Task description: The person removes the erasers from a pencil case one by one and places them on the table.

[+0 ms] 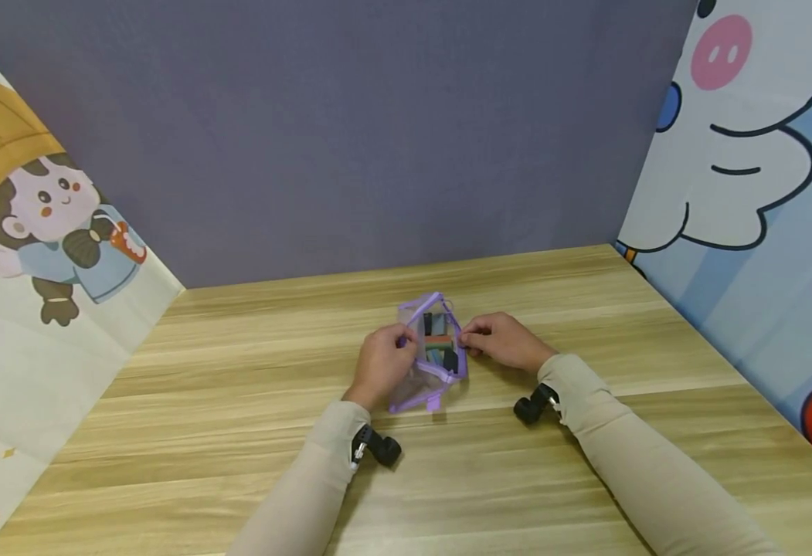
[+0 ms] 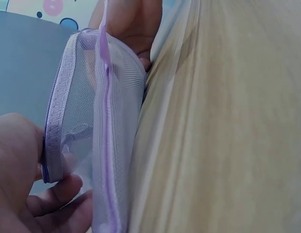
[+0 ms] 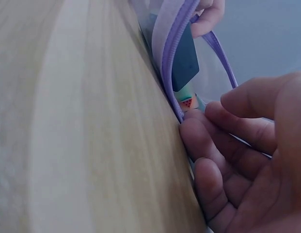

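Observation:
A see-through mesh zipper pouch (image 1: 421, 386) with purple trim sits on the table, its mouth spread wide. My left hand (image 1: 383, 361) pinches the left edge of the mouth between thumb and fingers. Across from it, the curled fingers of my right hand (image 1: 506, 341) hold the right edge. Inside lie several small things: an orange-and-green piece (image 1: 438, 340), a grey piece (image 1: 439, 323) and a black piece (image 1: 450, 361). In the right wrist view a dark block (image 3: 186, 65) shows through the opening, above a watermelon-patterned bit (image 3: 187, 102). The left wrist view shows the purple zipper edge (image 2: 109, 126) close up.
The wood-grain table (image 1: 239, 401) spreads around the pouch. A grey-purple panel (image 1: 392, 139) stands along its back, with cartoon-printed walls on the left (image 1: 100, 316) and right (image 1: 698, 293). Each wrist carries a small black camera.

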A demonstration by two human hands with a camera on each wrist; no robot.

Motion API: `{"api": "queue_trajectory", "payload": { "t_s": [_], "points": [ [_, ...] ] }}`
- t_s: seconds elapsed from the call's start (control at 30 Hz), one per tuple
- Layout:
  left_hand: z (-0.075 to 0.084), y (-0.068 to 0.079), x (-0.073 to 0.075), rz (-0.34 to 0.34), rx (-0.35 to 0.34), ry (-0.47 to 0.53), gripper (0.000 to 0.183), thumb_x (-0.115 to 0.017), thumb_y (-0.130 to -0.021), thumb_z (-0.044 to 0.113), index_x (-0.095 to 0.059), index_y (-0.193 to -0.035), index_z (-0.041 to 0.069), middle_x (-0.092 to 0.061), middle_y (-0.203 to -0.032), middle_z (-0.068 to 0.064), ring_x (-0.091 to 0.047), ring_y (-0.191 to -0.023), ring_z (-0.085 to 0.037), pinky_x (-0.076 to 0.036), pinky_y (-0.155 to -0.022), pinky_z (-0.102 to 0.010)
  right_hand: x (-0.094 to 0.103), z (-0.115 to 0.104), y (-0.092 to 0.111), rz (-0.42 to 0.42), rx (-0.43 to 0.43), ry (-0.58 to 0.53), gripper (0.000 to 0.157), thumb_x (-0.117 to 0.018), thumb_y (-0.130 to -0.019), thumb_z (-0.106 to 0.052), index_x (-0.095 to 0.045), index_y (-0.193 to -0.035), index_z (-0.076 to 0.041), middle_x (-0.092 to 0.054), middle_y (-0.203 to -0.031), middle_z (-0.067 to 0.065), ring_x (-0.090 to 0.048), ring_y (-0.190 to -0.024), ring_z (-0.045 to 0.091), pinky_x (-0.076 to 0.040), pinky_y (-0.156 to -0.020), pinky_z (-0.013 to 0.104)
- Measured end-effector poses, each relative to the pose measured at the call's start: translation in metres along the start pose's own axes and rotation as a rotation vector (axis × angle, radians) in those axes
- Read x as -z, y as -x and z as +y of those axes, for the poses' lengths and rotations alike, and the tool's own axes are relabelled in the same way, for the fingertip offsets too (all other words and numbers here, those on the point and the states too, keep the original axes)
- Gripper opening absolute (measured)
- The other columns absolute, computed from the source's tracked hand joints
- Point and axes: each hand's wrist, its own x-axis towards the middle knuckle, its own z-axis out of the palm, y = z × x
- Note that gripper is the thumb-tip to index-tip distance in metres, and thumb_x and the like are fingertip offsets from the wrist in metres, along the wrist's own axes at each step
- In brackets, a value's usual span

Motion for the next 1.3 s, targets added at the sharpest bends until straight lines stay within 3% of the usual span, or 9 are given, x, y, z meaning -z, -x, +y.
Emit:
{"api": "queue_trajectory", "payload": {
  "t_s": [0.2,0.43,0.87,1.1,1.3],
  "points": [
    [0.001,0.001,0.005,-0.066,0.006,-0.106,0.008,-0.064,-0.092,0.021,-0.072,-0.096,0.022,-0.063,-0.077,0.006,-0.054,-0.06,-0.015,-0.046,-0.054,-0.034,0.0,0.002,0.0,0.002,-0.005,0.001,0.019,-0.064,-0.099,-0.023,-0.075,-0.101,-0.008,-0.07,-0.088,0.003,-0.063,-0.082,0.017,-0.05,-0.076,0.035],
    [-0.006,0.0,0.011,-0.133,-0.042,-0.07,0.013,-0.062,-0.094,0.019,-0.071,-0.103,0.019,-0.062,-0.078,0.002,-0.053,-0.06,-0.015,-0.047,-0.055,-0.034,0.0,0.002,0.0,-0.003,-0.002,-0.009,0.019,-0.064,-0.099,-0.023,-0.075,-0.101,-0.008,-0.07,-0.089,0.004,-0.063,-0.082,0.018,-0.05,-0.076,0.035],
    [-0.011,0.0,0.008,-0.129,-0.063,-0.037,0.013,-0.063,-0.091,0.015,-0.071,-0.102,0.018,-0.06,-0.077,0.003,-0.052,-0.062,-0.013,-0.046,-0.057,-0.032,-0.001,0.0,-0.001,0.026,-0.017,-0.041,0.019,-0.062,-0.1,-0.018,-0.074,-0.104,-0.004,-0.071,-0.093,0.006,-0.066,-0.081,0.019,-0.052,-0.075,0.034],
    [-0.012,-0.001,0.008,-0.119,-0.061,-0.037,0.013,-0.062,-0.091,0.014,-0.071,-0.101,0.017,-0.058,-0.076,0.002,-0.051,-0.062,-0.014,-0.045,-0.058,-0.032,-0.004,-0.001,0.0,-0.006,-0.007,-0.106,0.018,-0.063,-0.099,-0.014,-0.072,-0.108,-0.002,-0.071,-0.092,0.008,-0.066,-0.08,0.02,-0.054,-0.069,0.033],
    [-0.013,-0.001,0.008,-0.107,-0.072,-0.044,0.016,-0.062,-0.09,0.012,-0.072,-0.102,0.016,-0.057,-0.074,0.002,-0.051,-0.062,-0.014,-0.044,-0.058,-0.032,-0.008,-0.001,-0.002,-0.028,0.011,-0.077,0.015,-0.064,-0.097,-0.013,-0.073,-0.106,-0.004,-0.071,-0.089,0.006,-0.065,-0.077,0.02,-0.053,-0.065,0.031]
  ]
}}
